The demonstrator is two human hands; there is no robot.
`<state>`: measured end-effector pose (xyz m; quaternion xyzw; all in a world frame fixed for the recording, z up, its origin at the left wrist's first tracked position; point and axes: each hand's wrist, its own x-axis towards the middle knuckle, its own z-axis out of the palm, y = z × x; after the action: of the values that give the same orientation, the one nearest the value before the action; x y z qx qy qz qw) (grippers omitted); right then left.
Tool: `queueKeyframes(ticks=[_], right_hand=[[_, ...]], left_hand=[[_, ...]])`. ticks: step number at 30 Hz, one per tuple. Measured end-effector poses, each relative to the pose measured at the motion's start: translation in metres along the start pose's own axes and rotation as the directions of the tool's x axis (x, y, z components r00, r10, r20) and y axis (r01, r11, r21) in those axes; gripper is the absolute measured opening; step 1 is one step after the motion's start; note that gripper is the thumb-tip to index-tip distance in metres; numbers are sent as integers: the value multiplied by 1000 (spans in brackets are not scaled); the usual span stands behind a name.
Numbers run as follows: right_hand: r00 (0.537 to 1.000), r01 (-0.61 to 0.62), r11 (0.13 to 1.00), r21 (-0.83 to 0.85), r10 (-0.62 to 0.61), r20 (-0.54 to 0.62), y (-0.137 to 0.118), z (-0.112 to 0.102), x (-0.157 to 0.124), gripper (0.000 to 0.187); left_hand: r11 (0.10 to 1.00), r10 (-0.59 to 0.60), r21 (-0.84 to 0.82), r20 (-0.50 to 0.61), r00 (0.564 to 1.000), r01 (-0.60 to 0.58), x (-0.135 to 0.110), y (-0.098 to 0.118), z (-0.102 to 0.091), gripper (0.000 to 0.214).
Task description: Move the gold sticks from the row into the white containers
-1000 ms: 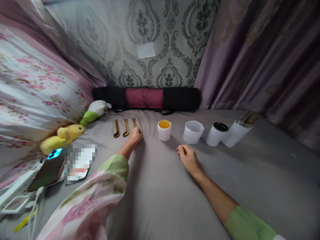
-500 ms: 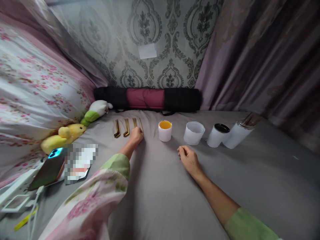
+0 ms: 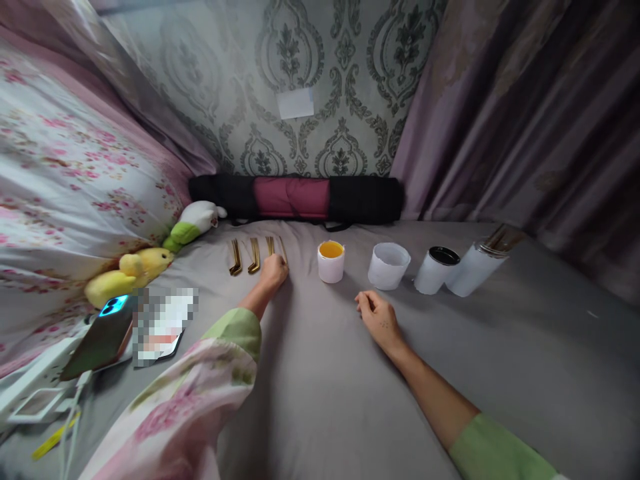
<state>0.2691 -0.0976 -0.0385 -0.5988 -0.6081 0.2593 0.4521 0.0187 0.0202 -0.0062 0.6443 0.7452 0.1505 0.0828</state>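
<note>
Head view: grey sheet [image 3: 320, 387], patterned wall [image 3: 325, 107]; left hand [image 3: 274, 271], grip unclear; right hand [image 3: 379, 319] curled together.

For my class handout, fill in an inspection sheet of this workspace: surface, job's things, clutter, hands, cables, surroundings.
Surface: grey cloth, lightly wrinkled.
Job's things: gold-coloured bent rods, in bundles; cup with orange inside; pale cup; dark-topped cylinder; tilted-looking cylinder holding thin sticks.
Clutter: phone, yellow plush toy, white-and-green plush toy.
Hands: left hand over the rightmost rods' near ends, grip hidden; right hand curled, nothing seen in it.
Cables: white cable at lower left, near a power strip.
Surroundings: black-and-maroon bag along the back; patterned wall; purple curtain at right.
</note>
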Motion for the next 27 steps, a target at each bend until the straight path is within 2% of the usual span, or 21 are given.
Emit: queueKeyframes(ticks=[13,19,23,27], right_hand=[[1000,4,1000,-26,-4,0,0,0,0,36],[1000,-1,1000,-26,0,-4,-1,-1,-1,33],[1000,-1,1000,-30,1,-3,-4,-3,-1,32],[1000,10,1000,-27,-10,-3,-4,-3,-1,33]], left_hand=[[995,-58,-85,-35,998,55,-2,1,-6,22],[975,-98,-204,-47,994,87,-1,5,-13,20],[918,-176,-360,5,984,166,1,4,-11,19],[801,-233,-547,92,968,244,2,3,-1,20]])
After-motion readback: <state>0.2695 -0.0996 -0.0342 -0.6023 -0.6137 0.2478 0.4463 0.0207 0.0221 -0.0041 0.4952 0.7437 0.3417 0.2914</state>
